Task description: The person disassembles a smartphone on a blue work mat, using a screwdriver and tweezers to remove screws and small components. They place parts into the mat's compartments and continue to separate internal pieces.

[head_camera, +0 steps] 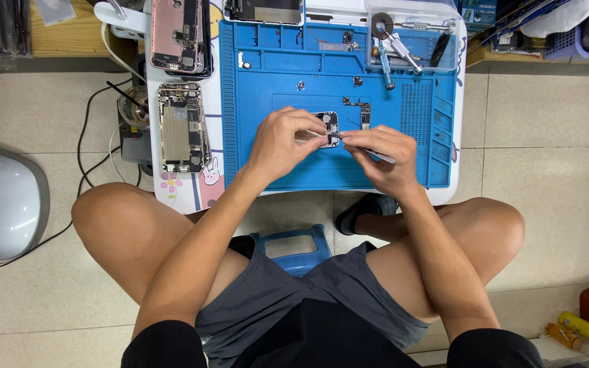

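My left hand (282, 140) pinches a small phone part with a circuit board (328, 125) over the middle of the blue repair mat (267, 68). Facing it, my right hand (384, 155) grips slim metal tweezers (382, 156) whose tip reaches the part between my two hands. Both hands hover just above the mat on a small white table. Another small board piece (361, 112) lies on the mat just beyond my right hand.
An opened phone body (182, 127) lies left of the mat, another opened phone (178, 34) behind it. Screwdrivers and tools (403, 51) sit in a clear tray at the mat's back right. A blue stool (294, 247) is under me; a grey rounded object (1, 204) stands at the left.
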